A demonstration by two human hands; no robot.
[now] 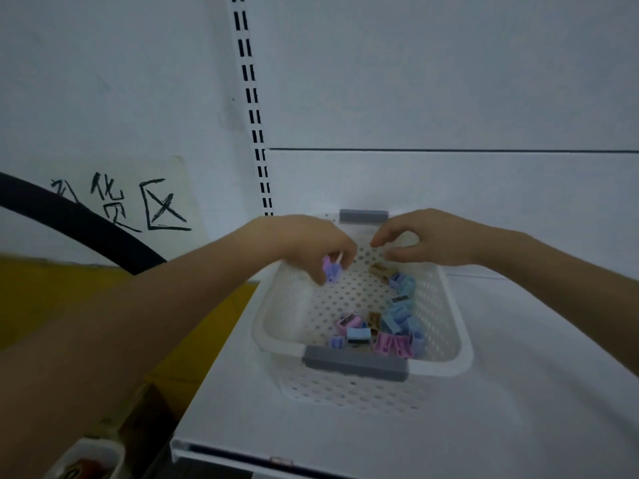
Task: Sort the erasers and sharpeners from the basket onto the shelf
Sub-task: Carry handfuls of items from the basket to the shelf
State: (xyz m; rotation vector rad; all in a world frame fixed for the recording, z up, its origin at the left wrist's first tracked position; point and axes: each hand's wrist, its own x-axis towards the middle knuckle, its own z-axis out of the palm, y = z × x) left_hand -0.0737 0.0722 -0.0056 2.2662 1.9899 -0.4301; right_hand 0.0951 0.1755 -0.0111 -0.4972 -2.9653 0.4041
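A white perforated basket [444, 305] with grey handles stands on the white shelf [518, 382], nearer the shelf's left edge than its right and set back from the front edge. The left hand [304, 242] hangs over the basket's far left corner, its fingertips pinching a small purple sharpener [332, 270] above the basket floor. The right hand [427, 240] hovers over the far right part of the basket, just beside the far handle [363, 216], fingers curled toward the thumb; whether it holds anything I cannot tell. A pile of pastel pieces [387, 328], pink, blue, purple and tan, lies along the basket's right side and against its near handle [356, 363]. Past the shelf's left edge, a handwritten paper sign [138, 202] hangs on the wall.
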